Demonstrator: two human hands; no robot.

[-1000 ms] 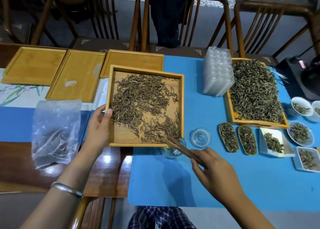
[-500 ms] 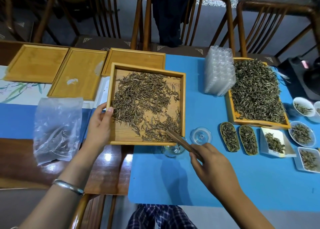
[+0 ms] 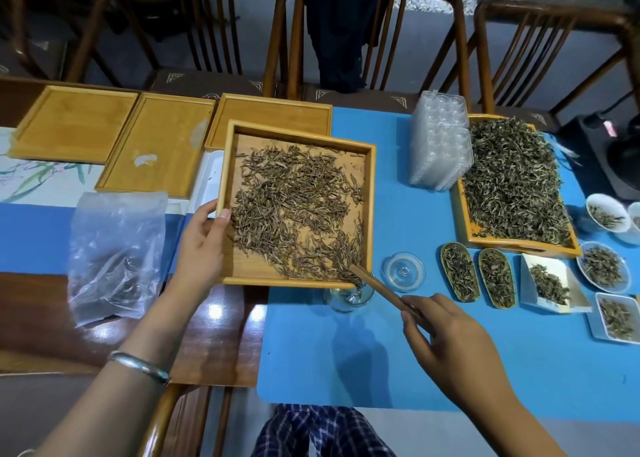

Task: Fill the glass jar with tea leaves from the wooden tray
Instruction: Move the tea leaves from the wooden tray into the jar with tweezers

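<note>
1. Glass jar (image 3: 349,297) standing on the blue mat (image 3: 346,370), tucked just under the near right corner of the wooden tray (image 3: 370,214); mostly hidden by that corner, only the near curve visible. Fill level not possible to tell.
2. Tea leaves (image 3: 298,210) spread over most of the tray floor, thickened toward the near right corner, directly above the jar mouth. Probably gathered there so as to drop straight off the corner.
3. Left hand (image 3: 204,248) gripping the tray's left rim, thumb over the edge and fingers beneath, apparently lifting that side so as to tilt the tray toward the jar.
4. Right hand (image 3: 446,339) pinching a wooden stick (image 3: 381,288) between curled fingers, tip resting among the leaves at the corner, placed to rake them over the rim.
5. Glass lid (image 3: 403,271) lying on the mat just right of the jar, apart from it, out of the pouring line.
6. Open mat in front of the jar, free for the right forearm to swing; to the right, small dishes of leaves (image 3: 460,276) near the stick's path.
7. Plastic bag (image 3: 114,255) lying left of the left hand, clear of the tray edge.
</note>
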